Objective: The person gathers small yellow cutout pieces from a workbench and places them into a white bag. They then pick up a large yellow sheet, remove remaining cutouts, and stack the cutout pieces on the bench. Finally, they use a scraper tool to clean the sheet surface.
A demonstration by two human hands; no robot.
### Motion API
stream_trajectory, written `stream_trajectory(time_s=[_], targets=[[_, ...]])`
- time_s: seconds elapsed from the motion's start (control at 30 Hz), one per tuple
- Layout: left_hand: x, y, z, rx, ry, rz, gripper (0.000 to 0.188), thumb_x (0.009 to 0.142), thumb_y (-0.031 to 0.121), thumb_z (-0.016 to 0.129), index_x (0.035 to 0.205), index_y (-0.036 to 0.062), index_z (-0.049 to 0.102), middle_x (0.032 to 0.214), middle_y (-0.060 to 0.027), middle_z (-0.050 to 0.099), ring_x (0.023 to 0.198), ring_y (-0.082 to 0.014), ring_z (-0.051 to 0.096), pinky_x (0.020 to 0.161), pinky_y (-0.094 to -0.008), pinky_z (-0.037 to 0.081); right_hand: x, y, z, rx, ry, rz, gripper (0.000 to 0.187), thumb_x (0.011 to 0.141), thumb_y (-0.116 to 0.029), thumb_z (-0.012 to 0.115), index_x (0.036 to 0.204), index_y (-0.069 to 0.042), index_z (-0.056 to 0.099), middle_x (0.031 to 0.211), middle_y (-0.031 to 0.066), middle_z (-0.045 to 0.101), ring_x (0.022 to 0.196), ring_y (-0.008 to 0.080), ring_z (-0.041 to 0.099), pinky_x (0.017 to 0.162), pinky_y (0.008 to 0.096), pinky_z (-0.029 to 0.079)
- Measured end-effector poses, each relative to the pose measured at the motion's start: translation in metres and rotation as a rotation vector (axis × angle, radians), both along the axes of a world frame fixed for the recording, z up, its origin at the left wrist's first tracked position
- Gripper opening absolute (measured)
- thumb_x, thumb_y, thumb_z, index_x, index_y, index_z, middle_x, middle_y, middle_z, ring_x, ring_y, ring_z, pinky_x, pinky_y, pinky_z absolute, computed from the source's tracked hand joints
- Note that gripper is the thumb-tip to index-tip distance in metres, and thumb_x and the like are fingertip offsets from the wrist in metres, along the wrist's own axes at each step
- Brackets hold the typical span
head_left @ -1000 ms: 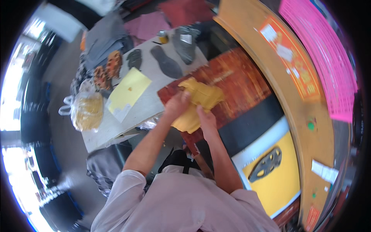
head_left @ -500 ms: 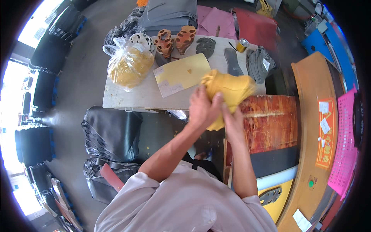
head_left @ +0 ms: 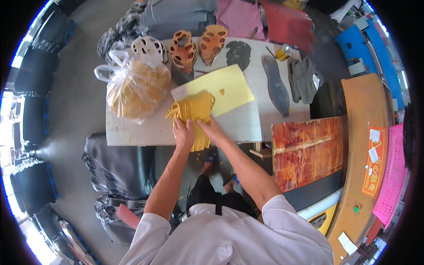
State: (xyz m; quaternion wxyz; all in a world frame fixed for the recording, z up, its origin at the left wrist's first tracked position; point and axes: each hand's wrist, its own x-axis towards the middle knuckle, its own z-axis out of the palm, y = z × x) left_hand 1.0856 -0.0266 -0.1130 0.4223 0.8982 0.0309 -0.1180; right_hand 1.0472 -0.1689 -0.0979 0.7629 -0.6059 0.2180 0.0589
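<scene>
Both my hands grip a thick stack of yellow cut pieces over the near edge of the pale table. My left hand is closed on its left side. On the right side, my right hand presses it with the thumb on the layers. The layers stand side by side, with a loop of material sticking out at the upper left. Partly behind the stack lies a flat yellow sheet bearing a small yellow scrap. Left of it sits a tied clear plastic bag full of yellow pieces.
Across the table are orange-brown perforated shoe shapes, a white perforated one, a grey cut piece, a dark insole, a grey bundle and a can. A reddish board stands to the right.
My hands have carried the yellow stack left, from above the table's right part to in front of the yellow sheet. The stack has turned so its layered edges show. The view has shifted too.
</scene>
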Motion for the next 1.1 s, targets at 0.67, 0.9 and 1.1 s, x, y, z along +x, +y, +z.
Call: stream_trajectory(time_s=[0.67,0.9,1.1], targets=[[-0.262,-0.155,0.139,-0.523,-0.053,-1.139,0.020,0.107,0.006,0.059,0.122,-0.0008,0.069,0.113,-0.0162,0.073,0.104,-0.0293,0.070,0.094,-0.0390,0.055,-0.458,-0.055,0.180,-0.501,0.230,-0.812,0.031,0.102,-0.024,0.072,0.126,-0.005,0.075,0.113,0.0184,0.077,0.102,0.0291,0.076,0.092,0.0394,0.060],[-0.475,-0.239,0.167,-0.684,-0.126,-1.734,0.018,0.101,0.002,0.067,0.118,-0.0018,0.073,0.102,-0.0168,0.075,0.095,-0.0299,0.075,0.086,-0.0360,0.058,-0.720,-0.083,0.176,-0.718,0.503,-1.583,0.038,0.100,-0.020,0.073,0.132,0.001,0.071,0.124,0.0180,0.072,0.110,0.0272,0.072,0.095,0.0367,0.059],[-0.557,-0.255,0.146,-0.433,-0.502,-1.919,0.030,0.093,0.007,0.070,0.122,0.0012,0.074,0.125,-0.0152,0.072,0.121,-0.0356,0.066,0.106,-0.0457,0.052,-0.742,-0.140,0.164,-1.169,0.734,-1.329,0.066,0.084,-0.034,0.085,0.140,-0.004,0.067,0.148,0.0256,0.054,0.130,0.0449,0.054,0.112,0.0531,0.047]])
